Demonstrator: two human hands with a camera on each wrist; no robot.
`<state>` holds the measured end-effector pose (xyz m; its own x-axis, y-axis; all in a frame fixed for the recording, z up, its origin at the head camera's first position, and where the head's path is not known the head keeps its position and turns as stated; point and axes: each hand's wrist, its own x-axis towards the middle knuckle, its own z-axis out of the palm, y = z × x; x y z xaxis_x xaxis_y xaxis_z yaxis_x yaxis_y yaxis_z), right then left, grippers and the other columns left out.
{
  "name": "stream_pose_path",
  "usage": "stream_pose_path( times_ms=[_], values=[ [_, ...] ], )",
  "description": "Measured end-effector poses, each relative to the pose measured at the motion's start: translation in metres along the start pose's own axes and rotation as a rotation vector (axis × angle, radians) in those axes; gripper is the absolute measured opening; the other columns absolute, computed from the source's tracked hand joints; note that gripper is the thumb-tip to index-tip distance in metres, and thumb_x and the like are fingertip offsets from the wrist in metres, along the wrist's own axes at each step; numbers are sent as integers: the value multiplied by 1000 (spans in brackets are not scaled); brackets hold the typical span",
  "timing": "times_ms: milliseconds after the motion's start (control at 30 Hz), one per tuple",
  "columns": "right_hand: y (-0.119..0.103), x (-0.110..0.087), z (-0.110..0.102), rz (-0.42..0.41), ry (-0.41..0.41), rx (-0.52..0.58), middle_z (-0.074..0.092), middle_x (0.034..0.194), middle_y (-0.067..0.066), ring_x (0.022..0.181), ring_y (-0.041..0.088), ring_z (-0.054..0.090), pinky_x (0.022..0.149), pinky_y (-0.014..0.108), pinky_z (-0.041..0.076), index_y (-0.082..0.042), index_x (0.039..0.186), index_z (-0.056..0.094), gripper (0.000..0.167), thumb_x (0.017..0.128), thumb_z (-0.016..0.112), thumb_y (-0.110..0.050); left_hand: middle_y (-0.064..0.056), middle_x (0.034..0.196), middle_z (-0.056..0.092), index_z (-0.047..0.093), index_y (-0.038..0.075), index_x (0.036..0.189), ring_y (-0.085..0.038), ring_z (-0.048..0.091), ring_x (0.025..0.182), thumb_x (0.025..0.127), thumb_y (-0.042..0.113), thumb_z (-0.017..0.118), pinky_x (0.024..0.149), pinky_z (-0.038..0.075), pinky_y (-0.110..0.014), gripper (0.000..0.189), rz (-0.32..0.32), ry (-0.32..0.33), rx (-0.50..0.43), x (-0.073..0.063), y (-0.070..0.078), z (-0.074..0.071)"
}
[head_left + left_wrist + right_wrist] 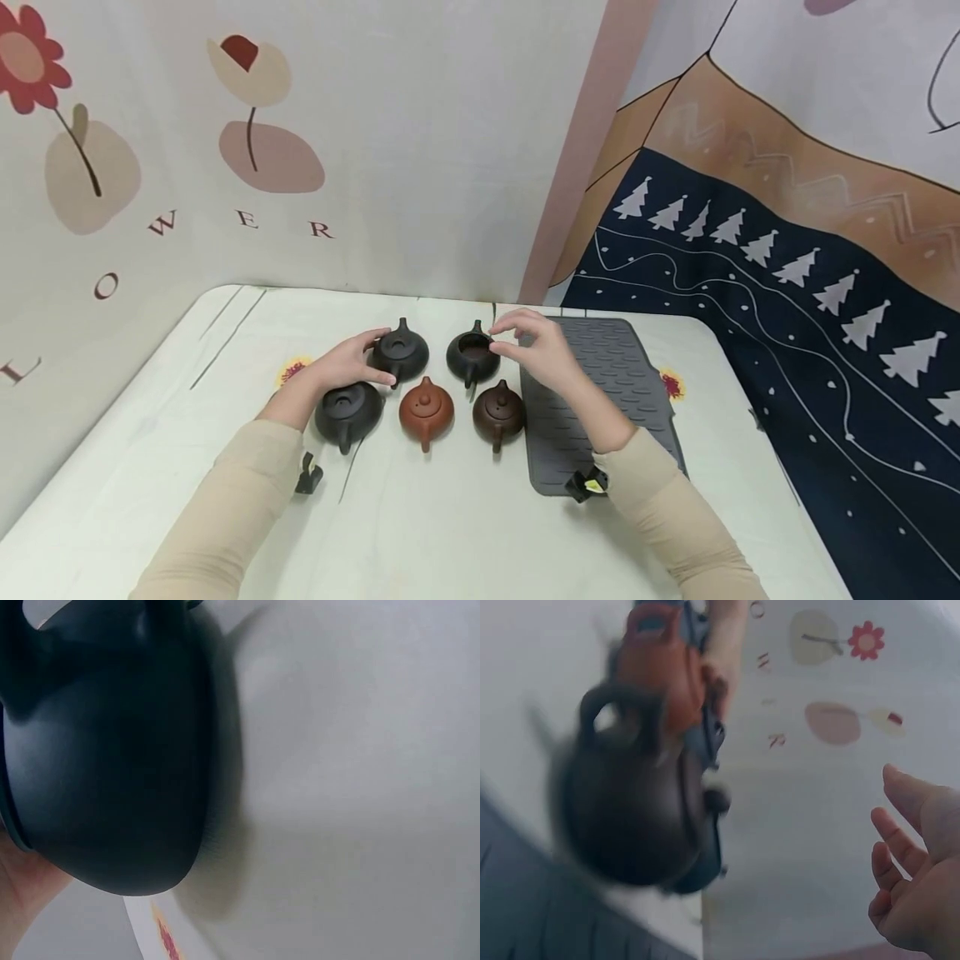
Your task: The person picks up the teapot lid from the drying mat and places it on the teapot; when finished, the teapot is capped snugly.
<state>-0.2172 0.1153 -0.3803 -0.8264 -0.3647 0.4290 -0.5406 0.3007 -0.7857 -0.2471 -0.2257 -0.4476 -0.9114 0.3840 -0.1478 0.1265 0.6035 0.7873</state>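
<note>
At the back left of the group stands a black teapot (403, 357), spout away and handle toward me. My left hand (347, 362) grips its left side, thumb in front and fingers behind. Below that wrist stands another dark teapot (349, 419), which fills much of the left wrist view and hides most of the hand. A lidless black teapot (471, 367) shows its dark inside. Just to its right is my right hand (542, 350), and the right wrist view shows its fingers (897, 847) loosely bent and holding nothing.
A reddish-brown teapot (426, 414) and a dark brown teapot (499, 415), both lidded, form the front row with the left dark one. A grey ridged mat (600, 375) lies under my right forearm. A patterned cloth (420, 150) hangs behind the table.
</note>
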Motion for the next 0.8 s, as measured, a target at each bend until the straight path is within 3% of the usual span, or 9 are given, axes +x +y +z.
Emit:
stream_pose_path(
  times_ms=[200,400,567,800],
  values=[
    [19,-17,-23,47,23,-47,64,111,10,94,28,56,81,49,46,-5,99,73,17,83,76,-11,-29,148,29,23,-3,149,-47,23,136,74,28,85,106,21,-62,102,1,-2,-10,0,-1,0],
    [35,-30,-41,117,-2,-133,64,113,6,95,26,56,81,44,46,-6,102,73,21,84,76,-16,-31,147,30,24,-3,149,-48,24,135,73,28,85,106,21,-61,102,9,1,-6,-1,-1,-1],
    [47,-37,-52,136,-4,-173,63,112,6,94,26,56,79,45,47,-5,104,72,22,84,75,-15,-30,147,30,24,-4,149,-47,24,136,74,28,85,106,21,-61,102,16,1,13,-1,0,-1],
    [66,-40,-62,163,-28,-189,62,114,6,96,36,55,76,42,46,-3,107,71,24,85,74,-14,-29,149,28,23,-4,149,-45,20,137,75,30,83,106,18,-63,102,23,-2,57,1,-1,-1]
  ],
)
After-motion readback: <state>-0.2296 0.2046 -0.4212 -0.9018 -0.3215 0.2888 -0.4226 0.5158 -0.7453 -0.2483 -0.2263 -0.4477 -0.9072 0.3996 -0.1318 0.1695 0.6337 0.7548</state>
